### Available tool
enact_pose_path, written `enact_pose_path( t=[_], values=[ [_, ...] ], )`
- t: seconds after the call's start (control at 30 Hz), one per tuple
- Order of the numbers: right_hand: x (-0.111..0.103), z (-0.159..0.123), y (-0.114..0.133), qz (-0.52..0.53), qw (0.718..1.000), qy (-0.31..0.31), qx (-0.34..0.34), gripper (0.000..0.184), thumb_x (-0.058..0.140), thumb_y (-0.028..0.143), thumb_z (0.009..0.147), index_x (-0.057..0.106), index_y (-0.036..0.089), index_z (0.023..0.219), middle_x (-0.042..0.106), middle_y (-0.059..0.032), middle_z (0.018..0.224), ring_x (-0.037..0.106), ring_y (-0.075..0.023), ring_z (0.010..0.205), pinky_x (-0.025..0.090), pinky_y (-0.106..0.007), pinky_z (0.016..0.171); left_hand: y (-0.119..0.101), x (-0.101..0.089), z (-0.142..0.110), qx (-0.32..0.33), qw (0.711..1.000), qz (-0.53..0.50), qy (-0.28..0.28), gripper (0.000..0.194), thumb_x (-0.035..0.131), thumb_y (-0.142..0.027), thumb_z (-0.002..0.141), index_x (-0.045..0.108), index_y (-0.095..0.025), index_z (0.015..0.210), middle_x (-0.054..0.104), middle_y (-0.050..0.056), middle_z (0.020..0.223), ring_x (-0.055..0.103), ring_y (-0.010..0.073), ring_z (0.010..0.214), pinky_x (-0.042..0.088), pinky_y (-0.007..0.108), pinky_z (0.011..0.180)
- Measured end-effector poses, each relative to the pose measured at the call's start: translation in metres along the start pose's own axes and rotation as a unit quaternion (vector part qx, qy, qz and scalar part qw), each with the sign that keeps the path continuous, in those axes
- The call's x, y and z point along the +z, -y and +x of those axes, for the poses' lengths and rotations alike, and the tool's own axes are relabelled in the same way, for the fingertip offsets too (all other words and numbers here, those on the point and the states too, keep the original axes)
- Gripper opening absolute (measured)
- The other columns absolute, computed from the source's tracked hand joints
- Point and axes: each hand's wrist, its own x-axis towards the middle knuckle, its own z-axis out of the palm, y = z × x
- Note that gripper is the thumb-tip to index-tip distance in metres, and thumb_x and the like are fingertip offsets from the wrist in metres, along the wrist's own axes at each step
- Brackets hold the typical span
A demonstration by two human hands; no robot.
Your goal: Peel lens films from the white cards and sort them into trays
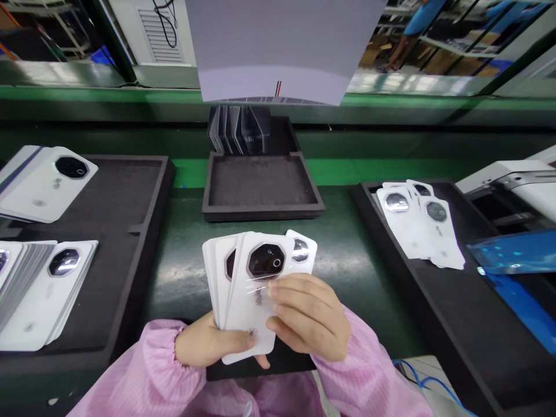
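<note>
My left hand (215,341) is closed around a fanned stack of thin white phone back panels (243,315), its thumb lying on the front one. That front panel has a dark octagonal camera area with a small ring and faint dark marks below. My right hand (310,313) is closed over the right side of the stack, fingertips on the front panel's edge. Out from behind its fingers sticks another white phone panel (306,240) with a mirror-like camera area; its lower part is hidden. The right palm is out of sight.
A left tray (147,231) holds stacks of white panels (56,295). Ahead, a small black tray (263,182) sits before a row of dark thin pieces (238,130). White panels (419,223) lie in the right tray (447,301), near blue film (521,252). A grey-white board (282,46) hangs ahead.
</note>
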Motion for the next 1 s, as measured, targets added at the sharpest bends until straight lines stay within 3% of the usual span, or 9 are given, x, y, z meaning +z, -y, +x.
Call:
enact_pose_path(
  t=[0.13,0.27,0.53,0.73,1.0],
  values=[
    [0.002,0.000,0.002,-0.029,0.997,-0.062,0.040,0.027,0.059,0.022,0.079,0.059,0.016,0.105,0.065,-0.0087,0.090,0.064,-0.0208,0.087,0.058,-0.034,0.061,-0.006,0.003,0.002,-0.001,1.000,0.018,0.012,0.023,0.060,-0.031,0.079,0.071,-0.013,0.087,0.072,0.010,0.079,0.066,0.0225,0.076,0.050,0.031,0.071],
    [-0.001,0.008,0.004,-0.085,0.993,-0.039,0.072,0.039,0.053,0.027,0.083,0.054,0.013,0.119,0.061,-0.0095,0.087,0.058,-0.0204,0.077,0.051,-0.034,0.056,-0.009,0.005,0.003,0.006,0.999,0.032,0.026,0.020,0.058,-0.030,0.080,0.070,-0.016,0.086,0.070,0.007,0.083,0.065,0.0205,0.077,0.050,0.030,0.071],
    [-0.001,0.013,0.006,-0.175,0.973,-0.044,0.146,0.053,0.039,0.054,0.086,0.059,0.017,0.119,0.054,-0.0108,0.082,0.050,-0.0259,0.079,0.043,-0.041,0.066,-0.008,0.007,0.004,0.033,0.991,0.126,0.024,0.022,0.051,-0.027,0.085,0.069,-0.016,0.085,0.068,0.008,0.086,0.064,0.0204,0.079,0.049,0.034,0.078],
    [-0.001,0.014,0.005,-0.185,0.971,-0.045,0.144,0.051,0.040,0.053,0.086,0.058,0.021,0.121,0.053,-0.0094,0.079,0.049,-0.0250,0.077,0.042,-0.040,0.064,-0.007,0.004,0.002,0.034,0.982,0.186,0.021,0.025,0.047,-0.028,0.087,0.069,-0.014,0.085,0.068,0.009,0.087,0.063,0.0215,0.087,0.047,0.034,0.083],
    [-0.003,0.019,0.003,-0.195,0.971,-0.062,0.124,0.044,0.041,0.046,0.088,0.066,0.013,0.099,0.055,-0.0082,0.077,0.050,-0.0222,0.077,0.044,-0.038,0.064,-0.009,0.005,0.004,0.025,0.979,0.200,0.025,0.024,0.047,-0.029,0.087,0.066,-0.015,0.086,0.069,0.008,0.090,0.063,0.0200,0.085,0.048,0.036,0.084]
  ],
)
